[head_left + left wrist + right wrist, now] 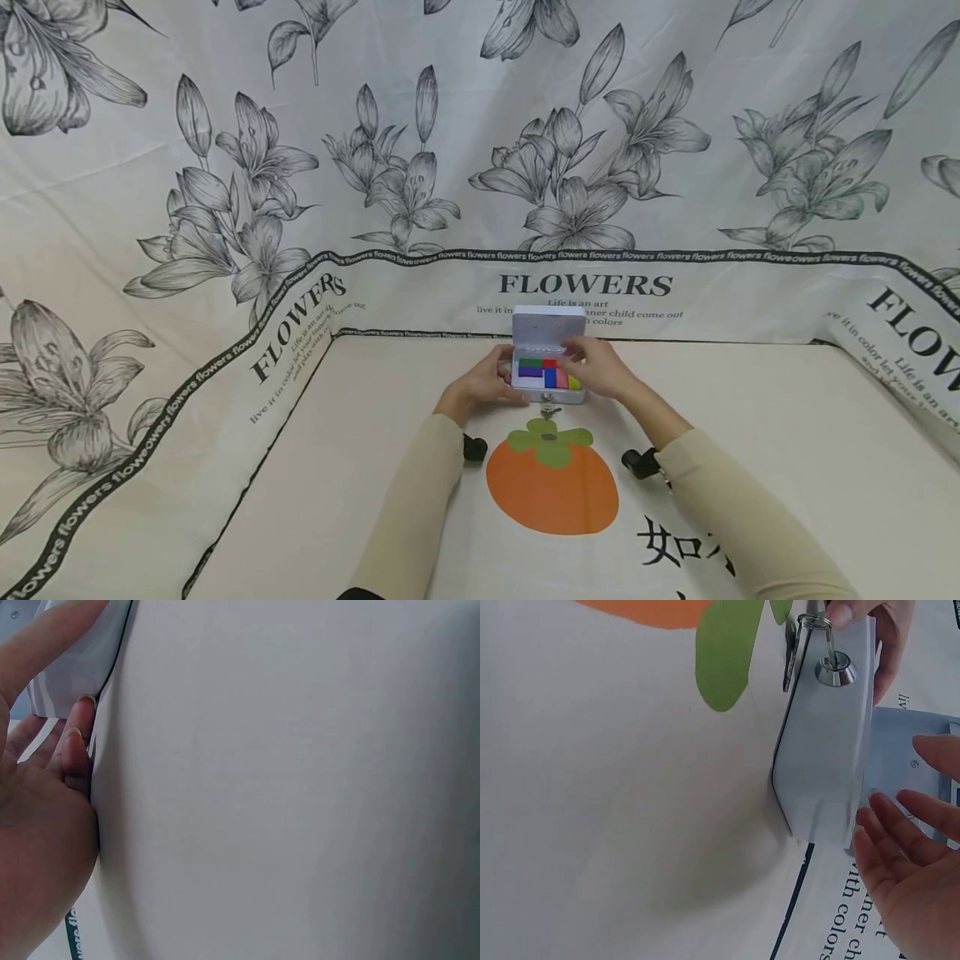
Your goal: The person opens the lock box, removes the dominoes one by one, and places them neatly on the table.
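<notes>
A small white metal cash box (558, 397) stands on the table with its lid (547, 327) raised. Green (529, 362), purple (530, 372), red (550, 363), blue (551, 379), pink (562, 378) and yellow (574, 382) blocks lie inside. My left hand (483, 379) grips the box's left side, thumb along the front; the left wrist view shows fingers at its lower edge. Over the right part of the box is my right hand (602, 367), its fingers (900, 829) loosely bent and nothing visible between them. A key ring (815, 622) hangs from the front lock (835, 671).
A pale cloth with a printed orange persimmon (552, 496) and black characters (678, 542) covers the table in front of the box. Close behind the lid rises a flower-printed curtain (420, 292), which also runs along both sides.
</notes>
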Motion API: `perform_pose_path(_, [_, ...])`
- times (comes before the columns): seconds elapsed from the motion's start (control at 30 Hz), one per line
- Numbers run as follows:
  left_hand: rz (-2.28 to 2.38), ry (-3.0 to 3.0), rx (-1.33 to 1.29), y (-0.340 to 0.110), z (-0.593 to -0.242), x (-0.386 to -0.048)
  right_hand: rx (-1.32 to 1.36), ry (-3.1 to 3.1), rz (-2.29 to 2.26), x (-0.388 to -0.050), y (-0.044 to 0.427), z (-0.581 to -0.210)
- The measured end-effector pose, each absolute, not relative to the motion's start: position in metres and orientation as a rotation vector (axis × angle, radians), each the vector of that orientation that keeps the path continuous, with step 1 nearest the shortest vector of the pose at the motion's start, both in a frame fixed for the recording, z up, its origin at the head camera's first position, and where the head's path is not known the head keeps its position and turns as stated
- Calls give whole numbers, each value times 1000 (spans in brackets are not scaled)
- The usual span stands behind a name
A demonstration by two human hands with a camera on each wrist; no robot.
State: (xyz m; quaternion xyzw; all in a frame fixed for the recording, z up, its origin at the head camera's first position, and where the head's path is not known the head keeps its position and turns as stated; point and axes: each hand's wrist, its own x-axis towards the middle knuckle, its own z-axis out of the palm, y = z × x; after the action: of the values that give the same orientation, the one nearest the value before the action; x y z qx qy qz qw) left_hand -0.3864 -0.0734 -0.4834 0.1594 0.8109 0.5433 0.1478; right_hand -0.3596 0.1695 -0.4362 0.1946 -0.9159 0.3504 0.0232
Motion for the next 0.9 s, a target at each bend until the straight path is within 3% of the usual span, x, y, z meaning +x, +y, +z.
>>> perform_pose_path(0.9, [1553, 2336, 472, -73, -484, -386, 769, -2936, 903, -372, 132, -452])
